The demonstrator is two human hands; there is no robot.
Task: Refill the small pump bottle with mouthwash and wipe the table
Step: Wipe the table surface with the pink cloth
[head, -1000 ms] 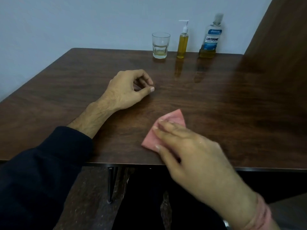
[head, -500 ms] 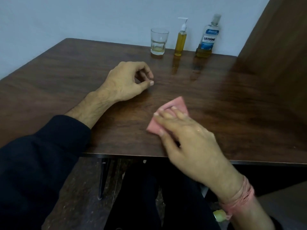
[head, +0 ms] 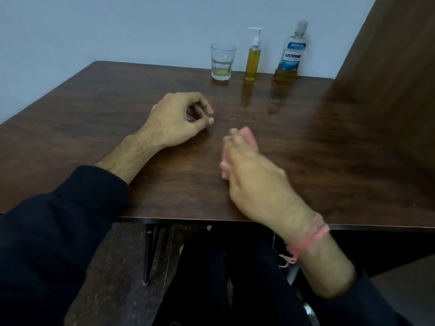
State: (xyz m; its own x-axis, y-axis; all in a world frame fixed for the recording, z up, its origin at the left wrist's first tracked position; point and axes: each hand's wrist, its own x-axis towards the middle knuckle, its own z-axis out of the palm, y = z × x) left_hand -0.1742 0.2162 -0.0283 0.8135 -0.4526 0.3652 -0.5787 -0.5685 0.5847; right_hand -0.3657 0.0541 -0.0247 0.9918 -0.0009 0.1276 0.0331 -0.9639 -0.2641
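Cloth (head: 247, 137), pink, soft and folded, lay flat on the dark wood-grain table (head: 94, 118) near its front edge, pinned under the right hand (head: 255, 182), fingers held together and pressed flat on it, all motion-blurred. Wore a pink thread band (head: 308, 236) at that wrist. At ten o'clock from the cloth, just apart from it, rested the left hand (head: 174, 121), loosely curled, thumb tip nearly meeting the index finger, holding nothing, with a dark sleeve (head: 58, 231) behind it. Far off at twelve o'clock, against the pale wall, stood in a row a clear faceted glass (head: 222, 61) with a little liquid, a slim pump bottle (head: 253, 58) full of amber liquid, and a Listerine mouthwash bottle (head: 291, 55), nearly empty. Rose at two o'clock a brown wooden panel (head: 388, 67).
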